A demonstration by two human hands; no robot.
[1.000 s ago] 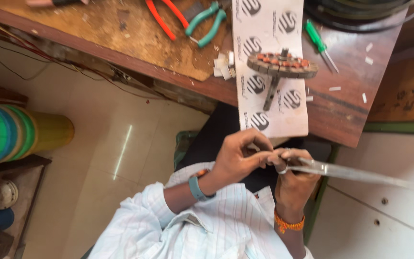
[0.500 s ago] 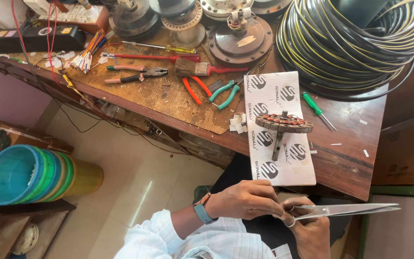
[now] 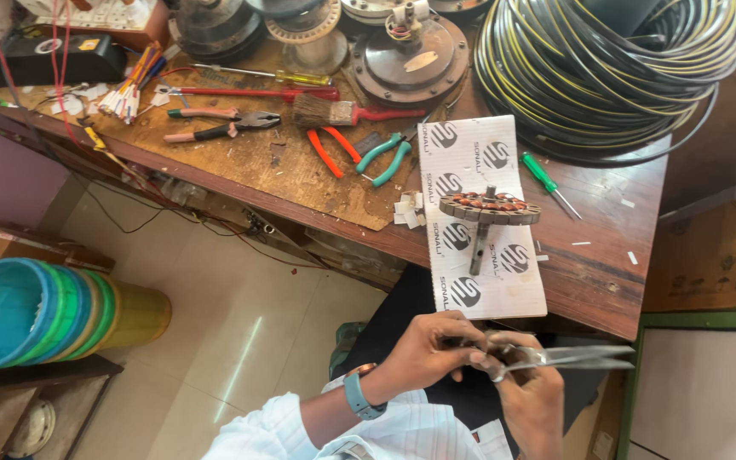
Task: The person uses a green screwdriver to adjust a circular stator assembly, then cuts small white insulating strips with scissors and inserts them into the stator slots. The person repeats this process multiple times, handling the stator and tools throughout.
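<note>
Right hand [image 3: 528, 393] grips scissors [image 3: 585, 358], blades nearly shut; left hand [image 3: 429, 347] pinches something unseen beside them, best steadied close.

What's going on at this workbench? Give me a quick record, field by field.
Left hand: fingers pinch something small at the scissors, too small to identify
Right hand: holds scissors, blades pointing right
Bench: wooden, cluttered
On white card: round wound stator
Nearby: green screwdriver, pliers, brush, cable coil
Floor: stacked tubs
</note>
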